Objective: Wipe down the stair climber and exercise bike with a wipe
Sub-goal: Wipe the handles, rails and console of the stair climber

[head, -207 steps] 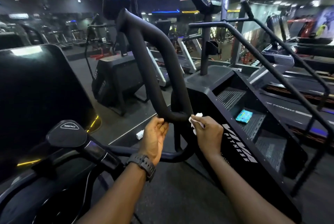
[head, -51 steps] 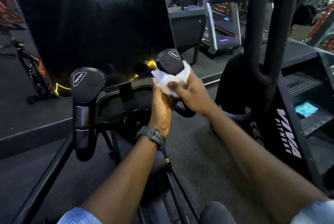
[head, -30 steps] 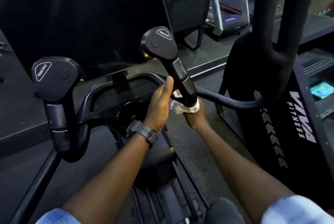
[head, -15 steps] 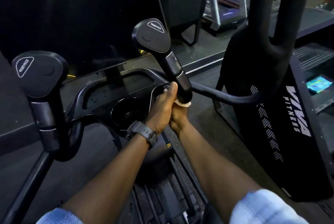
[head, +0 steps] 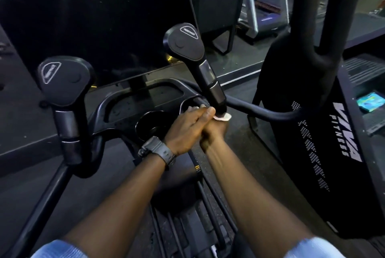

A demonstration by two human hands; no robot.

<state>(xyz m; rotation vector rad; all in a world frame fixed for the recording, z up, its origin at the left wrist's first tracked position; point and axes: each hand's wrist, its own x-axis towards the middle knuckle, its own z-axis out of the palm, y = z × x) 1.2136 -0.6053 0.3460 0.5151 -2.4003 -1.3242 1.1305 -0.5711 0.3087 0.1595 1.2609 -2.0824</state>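
Observation:
The exercise bike's right handle (head: pixel 205 74) rises from the black handlebar frame (head: pixel 116 101), its flat cap at the top. My right hand (head: pixel 214 132) grips the white wipe (head: pixel 224 117) around the base of that handle; only a small corner of the wipe shows. My left hand (head: pixel 187 126), with a dark watch on the wrist, lies against the right hand, fingers stretched toward the handle base. The bike's left handle (head: pixel 64 99) stands untouched at the left. The black stair climber (head: pixel 325 153) with white lettering stands at the right.
A cup holder (head: pixel 154 126) sits in the bike console just left of my hands. A teal wipe packet (head: pixel 369 102) lies on a stair climber step. A large dark screen panel (head: pixel 93 18) stands behind the bike. Treadmills (head: pixel 268 1) are farther back.
My hands moved from the stair climber rail to the bike. The wipe slid from the right handle's cap down the stem to its base. My left hand stayed beside the right.

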